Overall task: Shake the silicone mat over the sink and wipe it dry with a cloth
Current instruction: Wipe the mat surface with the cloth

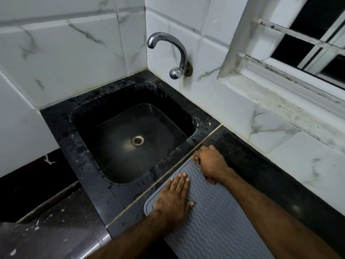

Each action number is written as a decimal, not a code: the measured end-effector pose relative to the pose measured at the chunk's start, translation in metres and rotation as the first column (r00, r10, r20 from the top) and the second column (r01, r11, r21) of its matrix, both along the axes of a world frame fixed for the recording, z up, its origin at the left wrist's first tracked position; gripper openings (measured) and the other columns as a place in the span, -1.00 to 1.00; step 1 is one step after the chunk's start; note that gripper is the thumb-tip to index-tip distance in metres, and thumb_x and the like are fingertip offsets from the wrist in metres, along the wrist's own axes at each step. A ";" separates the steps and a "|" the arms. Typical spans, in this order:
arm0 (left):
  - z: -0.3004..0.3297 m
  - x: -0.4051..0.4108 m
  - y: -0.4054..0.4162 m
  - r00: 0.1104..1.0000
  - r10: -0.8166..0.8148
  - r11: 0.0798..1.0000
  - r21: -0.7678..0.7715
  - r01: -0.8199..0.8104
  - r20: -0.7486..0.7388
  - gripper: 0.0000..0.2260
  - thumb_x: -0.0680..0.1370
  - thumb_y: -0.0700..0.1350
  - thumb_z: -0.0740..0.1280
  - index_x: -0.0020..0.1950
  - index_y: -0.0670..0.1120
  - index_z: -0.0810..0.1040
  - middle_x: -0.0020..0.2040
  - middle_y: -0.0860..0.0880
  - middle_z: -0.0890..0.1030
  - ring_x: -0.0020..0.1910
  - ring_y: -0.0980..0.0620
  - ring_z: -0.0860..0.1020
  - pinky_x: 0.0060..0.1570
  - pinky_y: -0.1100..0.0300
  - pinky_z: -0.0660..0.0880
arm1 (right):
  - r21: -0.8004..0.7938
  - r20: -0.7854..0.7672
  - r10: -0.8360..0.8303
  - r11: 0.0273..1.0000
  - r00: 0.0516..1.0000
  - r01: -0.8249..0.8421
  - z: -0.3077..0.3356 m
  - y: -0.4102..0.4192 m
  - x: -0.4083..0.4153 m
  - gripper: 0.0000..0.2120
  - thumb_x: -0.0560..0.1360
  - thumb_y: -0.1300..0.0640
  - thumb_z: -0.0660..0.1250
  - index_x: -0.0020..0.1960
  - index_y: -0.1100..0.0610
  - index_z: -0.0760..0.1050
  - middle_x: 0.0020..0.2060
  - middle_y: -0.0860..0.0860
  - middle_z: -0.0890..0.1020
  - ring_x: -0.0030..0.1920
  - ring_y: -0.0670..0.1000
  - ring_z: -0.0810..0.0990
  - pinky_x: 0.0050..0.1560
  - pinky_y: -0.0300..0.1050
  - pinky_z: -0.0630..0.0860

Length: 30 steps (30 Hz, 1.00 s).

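Observation:
A grey silicone mat (pixel 214 217) with a wavy ribbed surface lies flat on the black counter to the right of the sink (pixel 130 139). My left hand (pixel 175 199) presses flat on the mat's near left part, fingers straight and pointing at the sink. My right hand (pixel 210 162) sits at the mat's far corner with its fingers curled. A small dark reddish cloth (pixel 209 180) shows only as a scrap under that palm; the rest of it is hidden.
The black sink basin has a metal drain (pixel 137 140), and water drops dot its rim. A chrome tap (pixel 173 53) juts from the tiled wall above. A window ledge (pixel 280 101) runs along the right wall. Black counter (pixel 270 184) continues to the right of the mat.

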<state>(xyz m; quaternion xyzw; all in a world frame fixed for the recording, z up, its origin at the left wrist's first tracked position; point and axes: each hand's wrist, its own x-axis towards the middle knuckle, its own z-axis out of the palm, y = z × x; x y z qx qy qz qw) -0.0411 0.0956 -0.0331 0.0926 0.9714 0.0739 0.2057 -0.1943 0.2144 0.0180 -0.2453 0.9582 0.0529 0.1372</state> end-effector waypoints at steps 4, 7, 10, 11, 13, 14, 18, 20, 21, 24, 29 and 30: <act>0.001 -0.001 -0.002 1.000 -0.008 1.000 0.003 0.007 0.021 -0.35 0.64 0.28 -0.16 0.55 -0.02 -0.38 0.54 -0.01 -0.39 0.49 0.05 -0.41 0.43 0.06 -0.42 | -0.028 0.039 -0.171 0.985 0.985 0.172 0.014 0.006 -0.019 -0.61 0.53 0.07 0.41 0.34 0.09 0.50 0.27 0.07 0.50 0.27 0.13 0.41 0.30 0.08 0.46; 0.003 -0.003 -0.002 0.999 -0.009 1.000 -0.005 0.010 0.046 -0.35 0.63 0.28 -0.18 0.57 -0.04 -0.35 0.57 -0.04 -0.35 0.55 -0.01 -0.35 0.51 0.00 -0.33 | -0.076 0.053 -0.194 0.977 0.980 0.198 0.010 0.003 -0.014 -0.64 0.52 0.07 0.43 0.29 0.07 0.53 0.23 0.06 0.51 0.24 0.11 0.41 0.25 0.07 0.47; 0.006 -0.006 -0.002 0.998 -0.020 0.999 -0.024 0.021 0.057 -0.36 0.64 0.25 -0.19 0.58 -0.06 -0.32 0.59 -0.06 -0.32 0.57 -0.03 -0.31 0.55 -0.04 -0.25 | -0.124 0.069 -0.199 0.971 0.977 0.207 0.008 0.012 -0.004 -0.58 0.51 0.05 0.43 0.35 0.00 0.50 0.24 0.04 0.50 0.24 0.10 0.40 0.25 0.07 0.48; 0.007 -0.007 -0.002 0.998 -0.025 0.999 -0.027 0.027 0.065 -0.37 0.65 0.24 -0.18 0.59 -0.06 -0.31 0.59 -0.06 -0.31 0.57 -0.03 -0.30 0.55 -0.04 -0.23 | -0.123 0.089 -0.214 0.967 0.973 0.224 0.011 0.020 -0.002 -0.58 0.52 0.03 0.43 0.36 -0.02 0.50 0.24 0.04 0.49 0.25 0.10 0.40 0.26 0.08 0.48; 0.009 -0.008 -0.002 0.997 -0.032 0.999 -0.032 0.034 0.072 -0.38 0.66 0.22 -0.17 0.60 -0.07 -0.29 0.60 -0.06 -0.29 0.58 -0.04 -0.28 0.56 -0.05 -0.20 | -0.113 0.136 -0.262 0.954 0.955 0.278 0.018 0.040 0.001 -0.62 0.53 0.01 0.41 0.34 -0.01 0.51 0.24 0.07 0.48 0.24 0.11 0.41 0.28 0.10 0.48; 0.010 -0.008 -0.002 0.996 -0.033 0.999 -0.031 0.035 0.078 -0.38 0.66 0.22 -0.17 0.60 -0.07 -0.28 0.60 -0.07 -0.28 0.58 -0.04 -0.27 0.56 -0.06 -0.18 | -0.112 0.157 -0.305 0.940 0.939 0.323 0.021 0.050 0.004 -0.63 0.54 0.00 0.41 0.32 0.00 0.51 0.23 0.07 0.47 0.23 0.10 0.43 0.28 0.10 0.47; 0.017 -0.011 -0.002 0.995 -0.043 0.998 -0.041 0.047 0.089 -0.38 0.67 0.20 -0.16 0.60 -0.10 -0.26 0.61 -0.10 -0.26 0.59 -0.07 -0.24 0.57 -0.05 -0.15 | -0.059 0.172 -0.415 0.901 0.893 0.430 0.031 0.078 0.023 -0.68 0.57 0.00 0.36 0.30 0.03 0.51 0.25 0.09 0.45 0.21 0.07 0.46 0.30 0.07 0.47; 0.023 -0.015 0.001 0.994 -0.043 0.997 -0.066 0.050 0.102 -0.38 0.68 0.20 -0.16 0.61 -0.13 -0.23 0.62 -0.12 -0.21 0.60 -0.09 -0.19 0.57 -0.05 -0.11 | -0.052 0.169 -0.418 0.900 0.892 0.432 0.033 0.078 0.029 -0.69 0.58 0.01 0.34 0.30 0.03 0.52 0.27 0.10 0.45 0.20 0.07 0.46 0.31 0.08 0.47; 0.028 -0.018 0.003 0.993 -0.047 0.995 -0.087 0.057 0.105 -0.37 0.68 0.20 -0.16 0.61 -0.15 -0.19 0.62 -0.14 -0.17 0.60 -0.12 -0.15 0.56 -0.04 -0.07 | -0.077 0.158 -0.412 0.901 0.897 0.427 0.035 0.075 0.032 -0.71 0.58 0.02 0.32 0.30 0.01 0.53 0.26 0.09 0.45 0.20 0.08 0.46 0.30 0.07 0.47; 0.047 -0.030 0.013 0.994 -0.058 0.986 -0.153 0.072 0.095 -0.41 0.69 0.16 -0.08 0.59 -0.21 0.12 0.59 -0.24 0.13 0.55 -0.21 0.17 0.49 -0.08 0.20 | -0.139 0.095 -0.347 0.923 0.933 0.358 0.035 0.057 0.036 -0.71 0.62 0.07 0.26 0.32 0.00 0.54 0.23 0.09 0.49 0.24 0.12 0.43 0.30 0.06 0.46; 0.061 -0.042 0.017 0.988 -0.148 0.961 -0.228 0.155 0.046 -0.70 0.66 0.00 0.16 0.22 -0.14 0.56 0.20 -0.14 0.56 0.15 -0.10 0.55 0.09 -0.01 0.53 | -0.179 0.172 -0.444 0.864 0.879 0.471 0.022 0.075 0.044 -0.67 0.55 0.05 0.37 0.31 -0.04 0.54 0.24 0.05 0.48 0.22 0.09 0.44 0.32 0.10 0.46; 0.060 -0.043 0.016 0.987 -0.155 0.959 -0.233 0.160 0.042 -0.72 0.66 -0.01 0.17 0.20 -0.12 0.57 0.19 -0.13 0.57 0.14 -0.10 0.56 0.08 0.00 0.52 | -0.190 0.205 -0.468 0.842 0.860 0.504 0.020 0.085 0.046 -0.69 0.54 0.03 0.38 0.27 -0.05 0.56 0.22 0.04 0.49 0.19 0.08 0.45 0.30 0.11 0.47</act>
